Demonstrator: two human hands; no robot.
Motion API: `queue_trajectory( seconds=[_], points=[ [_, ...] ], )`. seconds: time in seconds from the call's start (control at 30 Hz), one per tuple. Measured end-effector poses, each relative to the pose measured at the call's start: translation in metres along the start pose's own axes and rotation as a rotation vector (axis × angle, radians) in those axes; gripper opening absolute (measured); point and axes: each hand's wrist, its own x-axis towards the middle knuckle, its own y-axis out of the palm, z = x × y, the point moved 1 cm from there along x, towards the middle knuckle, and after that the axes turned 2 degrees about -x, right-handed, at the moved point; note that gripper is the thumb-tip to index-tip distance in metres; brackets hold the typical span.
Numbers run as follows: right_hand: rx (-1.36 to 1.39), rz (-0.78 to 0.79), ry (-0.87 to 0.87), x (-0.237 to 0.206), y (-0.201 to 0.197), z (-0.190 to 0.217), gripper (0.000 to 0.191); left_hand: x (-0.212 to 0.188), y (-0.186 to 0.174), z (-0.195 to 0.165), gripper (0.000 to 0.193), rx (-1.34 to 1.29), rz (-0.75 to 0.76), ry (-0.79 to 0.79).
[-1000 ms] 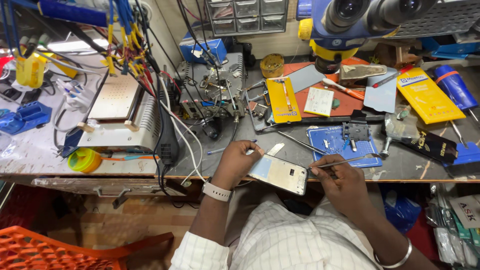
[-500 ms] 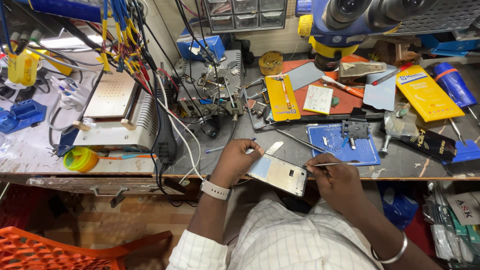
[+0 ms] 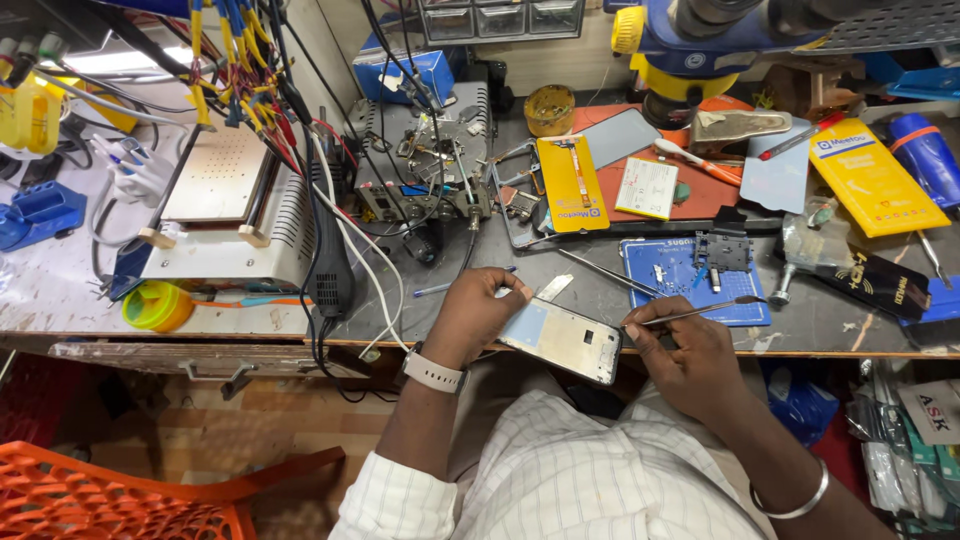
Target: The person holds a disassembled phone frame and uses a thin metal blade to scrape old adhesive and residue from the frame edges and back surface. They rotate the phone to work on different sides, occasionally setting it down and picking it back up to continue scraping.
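Note:
My left hand [image 3: 470, 315] grips the left end of a smartphone [image 3: 560, 340] held flat at the front edge of the workbench, over my lap. The phone's back faces up, pale blue and silver with a dark opening. My right hand [image 3: 685, 355] sits at the phone's right end and pinches a thin metal tool [image 3: 700, 312] whose shaft points right over a blue work mat [image 3: 665, 270]. A watch with a white strap is on my left wrist, a metal bangle on my right.
A white heating plate unit [image 3: 225, 210] and a roll of yellow tape [image 3: 155, 305] stand at left. Hanging wires [image 3: 330, 200] drape over a circuit assembly [image 3: 430, 160]. Yellow packets [image 3: 570, 185], tweezers [image 3: 605, 272], a microscope [image 3: 720, 30] and an orange chair [image 3: 110, 495] surround me.
Almost nothing differs: both hands stay on the phone and the thin tool remains in my right fingers. The view has shifted only slightly.

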Motion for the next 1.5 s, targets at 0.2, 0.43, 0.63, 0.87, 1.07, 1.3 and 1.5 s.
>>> queue_trajectory(
  seconds=[0.2, 0.43, 0.63, 0.87, 1.07, 1.3, 1.5],
  points=[
    [0.034, 0.031, 0.086, 0.001, 0.001, -0.004, 0.016, 0.0, 0.0, 0.0, 0.012, 0.007, -0.005, -0.006],
    [0.003, -0.006, -0.091, 0.001, 0.001, -0.003, 0.013, -0.001, 0.0, -0.002, 0.012, 0.014, 0.001, 0.015],
    [-0.013, 0.014, -0.08, 0.007, 0.0, 0.009, 0.013, -0.002, 0.0, -0.004, 0.012, 0.093, -0.025, 0.03],
    [-0.082, 0.092, -0.039, 0.023, 0.004, 0.019, 0.01, -0.001, 0.0, -0.005, 0.014, 0.109, -0.034, 0.003],
    [-0.109, 0.097, -0.073, 0.026, 0.003, 0.015, 0.012, -0.002, 0.0, -0.003, 0.015, 0.131, -0.062, 0.064],
    [-0.079, 0.045, -0.173, 0.021, -0.001, 0.007, 0.01, -0.001, 0.001, -0.004, 0.015, 0.023, -0.039, -0.015],
    [-0.06, 0.065, -0.173, 0.031, 0.014, 0.011, 0.007, -0.002, 0.001, -0.005, 0.014, 0.044, -0.045, -0.005]
  ],
)
